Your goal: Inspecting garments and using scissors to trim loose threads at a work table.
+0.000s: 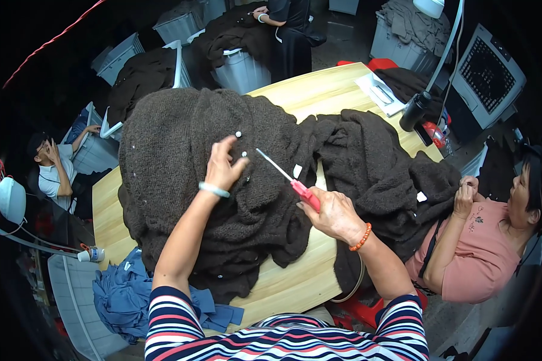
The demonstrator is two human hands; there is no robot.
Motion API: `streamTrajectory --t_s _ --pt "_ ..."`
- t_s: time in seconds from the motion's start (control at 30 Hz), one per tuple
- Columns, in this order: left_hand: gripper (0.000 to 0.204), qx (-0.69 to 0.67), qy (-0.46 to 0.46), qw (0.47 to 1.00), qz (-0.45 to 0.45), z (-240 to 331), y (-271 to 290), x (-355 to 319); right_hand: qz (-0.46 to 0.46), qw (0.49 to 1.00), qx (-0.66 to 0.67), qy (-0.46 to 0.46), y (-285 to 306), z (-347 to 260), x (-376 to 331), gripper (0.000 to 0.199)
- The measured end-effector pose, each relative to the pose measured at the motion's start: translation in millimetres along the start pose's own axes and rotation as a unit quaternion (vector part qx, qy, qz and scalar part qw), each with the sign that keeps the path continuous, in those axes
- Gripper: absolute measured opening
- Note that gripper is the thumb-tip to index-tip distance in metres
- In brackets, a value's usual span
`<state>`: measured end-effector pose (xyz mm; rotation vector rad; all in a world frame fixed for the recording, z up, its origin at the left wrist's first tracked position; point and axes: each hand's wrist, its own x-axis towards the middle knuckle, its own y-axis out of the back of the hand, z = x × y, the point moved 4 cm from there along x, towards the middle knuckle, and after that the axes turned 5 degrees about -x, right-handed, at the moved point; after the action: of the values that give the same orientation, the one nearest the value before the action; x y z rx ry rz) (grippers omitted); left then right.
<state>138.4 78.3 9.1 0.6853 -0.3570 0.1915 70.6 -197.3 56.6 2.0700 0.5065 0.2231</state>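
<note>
A dark brown knit garment [174, 138] lies spread over the table in front of me, dotted with small pale buttons [238, 134]. Over its middle, my left hand [223, 168] is open, fingers apart and bent beside two of the buttons. My right hand [337, 215] is closed round the red handle of what looks like a soldering iron [275, 163], with a long thin metal shaft. Its dark tip points up and left, short of the buttons and my left fingers. Whether my left fingertips touch the knit is hard to tell.
More brown knitwear [373, 156] covers the right of the wooden table [295, 286]. Blue cloth [123, 295] hangs at the near left edge. A black bottle [415, 111] stands far right. A person in pink [476, 253] sits at the right; another sits left. Grey bins stand beyond.
</note>
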Motion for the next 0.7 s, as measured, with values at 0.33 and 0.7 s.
streamTrajectory --t_s 0.33,0.7 --pt "0.013 0.068 0.054 0.991 -0.106 -9.8 -1.2 -40.1 -0.107 0.990 -0.071 0.051 -19.4 -7.3 -41.6 0.028" --pt "0.043 0.041 -0.021 0.988 -0.150 4.4 29.6 -62.2 -0.100 0.994 -0.049 0.004 -17.4 -7.7 -57.2 0.027"
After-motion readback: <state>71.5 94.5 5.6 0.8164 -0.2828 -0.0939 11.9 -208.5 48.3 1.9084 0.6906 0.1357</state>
